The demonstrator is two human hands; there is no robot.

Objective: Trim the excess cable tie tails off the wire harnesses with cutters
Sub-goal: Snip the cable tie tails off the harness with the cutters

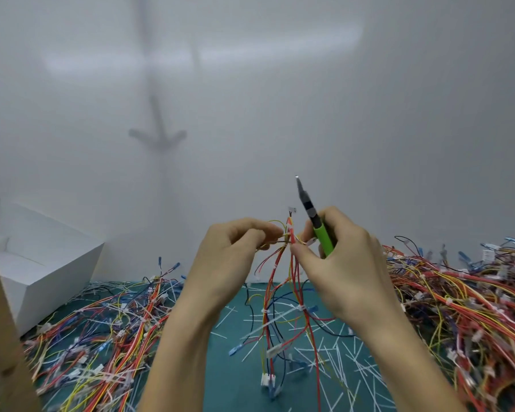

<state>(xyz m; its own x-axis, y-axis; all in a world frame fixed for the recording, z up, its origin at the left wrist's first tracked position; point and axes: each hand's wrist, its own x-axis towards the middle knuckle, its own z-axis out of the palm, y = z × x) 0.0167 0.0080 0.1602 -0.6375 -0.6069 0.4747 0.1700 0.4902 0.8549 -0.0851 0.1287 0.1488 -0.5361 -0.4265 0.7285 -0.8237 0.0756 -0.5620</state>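
Dangling over the green surface (235,367), a light, limp wire harness (293,278) is pinched near its top by the left hand (229,257) and the right hand (342,266), which also grips green-handled cutters (323,239); holding close beside each cut looks wisest.

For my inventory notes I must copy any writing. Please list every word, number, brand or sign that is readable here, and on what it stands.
No text can be read in this view.
cutters: the green handle shows no brand or number.
white box: the faces in view are blank.
small tag atop the held harness: too blurred to read.
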